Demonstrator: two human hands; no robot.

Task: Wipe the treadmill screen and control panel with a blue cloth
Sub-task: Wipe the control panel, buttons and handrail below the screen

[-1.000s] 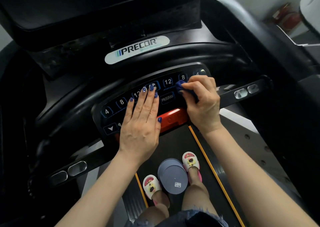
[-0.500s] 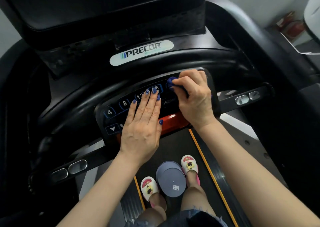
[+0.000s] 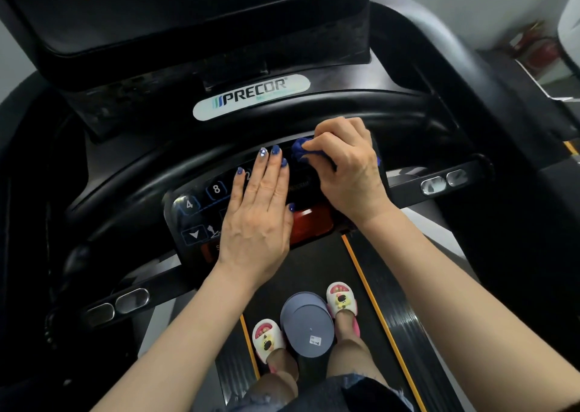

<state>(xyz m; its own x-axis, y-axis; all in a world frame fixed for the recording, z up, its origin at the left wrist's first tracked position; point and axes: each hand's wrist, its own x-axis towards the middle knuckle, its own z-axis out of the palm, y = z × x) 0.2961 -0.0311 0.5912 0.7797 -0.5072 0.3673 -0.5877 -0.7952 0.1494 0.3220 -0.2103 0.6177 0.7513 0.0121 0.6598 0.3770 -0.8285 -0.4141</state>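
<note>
1. Blue cloth point(image 3: 302, 148), bunched small, sits pinched under the right hand point(image 3: 346, 173) at the upper edge of the control panel point(image 3: 201, 220), pressed against the keys near the middle.
2. Her left hand point(image 3: 259, 220) lies flat with straight fingers across the numbered buttons, gripping nothing, seemingly bracing her.
3. The treadmill screen point(image 3: 188, 16) rises dark above the PRECOR badge point(image 3: 251, 96), well apart from both hands; I'd say the panel is the step in hand.
4. Risk one: both hands bear on live keys, and the flat palm covers several. A firm press could start the belt or change speed while she stands on it in loose slippers point(image 3: 266, 339).
5. Risk two: a grey round container point(image 3: 307, 323) stands between her feet on the belt point(image 3: 317, 264); any belt motion would likely tip it.
6. Risk three: the red stop bar point(image 3: 310, 223) lies just below her wrists, easy to nudge.
7. The cloth is wadded so tightly that it may skip the gaps between keys.
</note>
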